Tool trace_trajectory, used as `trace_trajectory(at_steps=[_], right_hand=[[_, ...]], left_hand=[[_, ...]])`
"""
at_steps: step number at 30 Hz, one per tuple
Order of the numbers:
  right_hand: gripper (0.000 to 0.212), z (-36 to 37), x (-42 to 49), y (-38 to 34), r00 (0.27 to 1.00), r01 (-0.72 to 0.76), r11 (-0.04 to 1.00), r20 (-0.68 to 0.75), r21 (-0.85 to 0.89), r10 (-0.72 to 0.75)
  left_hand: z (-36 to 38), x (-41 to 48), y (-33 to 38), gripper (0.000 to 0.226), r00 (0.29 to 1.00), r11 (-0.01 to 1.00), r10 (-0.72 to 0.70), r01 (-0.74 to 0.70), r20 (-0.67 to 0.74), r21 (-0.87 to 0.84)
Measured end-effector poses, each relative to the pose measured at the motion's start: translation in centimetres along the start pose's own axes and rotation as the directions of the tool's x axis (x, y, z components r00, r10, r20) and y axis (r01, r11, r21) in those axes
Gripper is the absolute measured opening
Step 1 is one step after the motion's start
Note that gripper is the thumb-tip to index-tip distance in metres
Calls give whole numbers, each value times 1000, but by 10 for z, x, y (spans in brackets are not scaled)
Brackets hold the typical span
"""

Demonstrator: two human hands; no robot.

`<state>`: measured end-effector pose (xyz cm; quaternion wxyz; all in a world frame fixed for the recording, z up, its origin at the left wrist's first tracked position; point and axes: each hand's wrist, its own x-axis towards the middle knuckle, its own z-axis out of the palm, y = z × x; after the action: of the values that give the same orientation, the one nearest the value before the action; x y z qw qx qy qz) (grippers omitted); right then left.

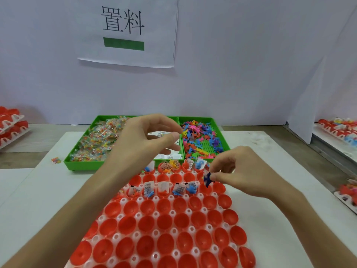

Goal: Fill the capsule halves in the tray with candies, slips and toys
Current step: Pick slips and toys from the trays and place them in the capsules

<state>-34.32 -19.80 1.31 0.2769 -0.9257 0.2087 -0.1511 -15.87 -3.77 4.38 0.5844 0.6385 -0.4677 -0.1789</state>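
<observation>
Red capsule halves [166, 225] fill a white tray [155, 215] across the lower centre of the frame, several in the upper rows already holding slips [148, 187]. At centre right, the right hand [241, 171] pinches a dark blue toy [207, 179] just above a capsule half. The left hand [143, 138] hovers, fingers loosely curled, over a green bin [85, 165] of candies [96, 140]; whether it holds anything cannot be told.

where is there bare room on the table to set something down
Bare mat left of the capsule tray, in front of the green bin; also a strip right of the tray. Crowded: the middle, where left hand and right hand, pinching a toy, hover.
</observation>
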Motion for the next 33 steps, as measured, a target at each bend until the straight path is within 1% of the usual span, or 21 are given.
trace_trajectory(at_steps=[4, 6, 13, 20, 25, 30, 33], right_hand=[[12, 13, 0, 8, 1000, -10, 999, -9, -32, 9], [14, 17, 0, 9, 1000, -13, 999, -8, -38, 13], [14, 20, -2, 12, 1000, 18, 999, 24, -49, -17], [7, 22, -1, 12, 993, 45, 987, 116, -152, -28], [5, 26, 2, 14, 991, 58, 969, 131, -239, -27], [8, 20, 0, 13, 985, 14, 987, 173, -157, 14], [8, 14, -3, 11, 983, 4, 996, 182, -92, 13]], left_hand=[[-1, 0, 1, 8, 1000, 1000, -4, 4, -5, 15], [-1, 1, 1, 9, 1000, 1000, -5, 6, -14, 19], [-1, 2, -2, 8, 1000, 999, -2, 3, -25, 33], [-1, 3, -3, 8, 999, 999, 12, -10, -32, 52], [-1, 3, -4, 8, 999, 998, 17, -15, -35, 67], [-2, 4, -4, 8, 999, 997, 31, -28, -39, 74], [-3, 4, -4, 8, 999, 997, 34, -31, -42, 71]])
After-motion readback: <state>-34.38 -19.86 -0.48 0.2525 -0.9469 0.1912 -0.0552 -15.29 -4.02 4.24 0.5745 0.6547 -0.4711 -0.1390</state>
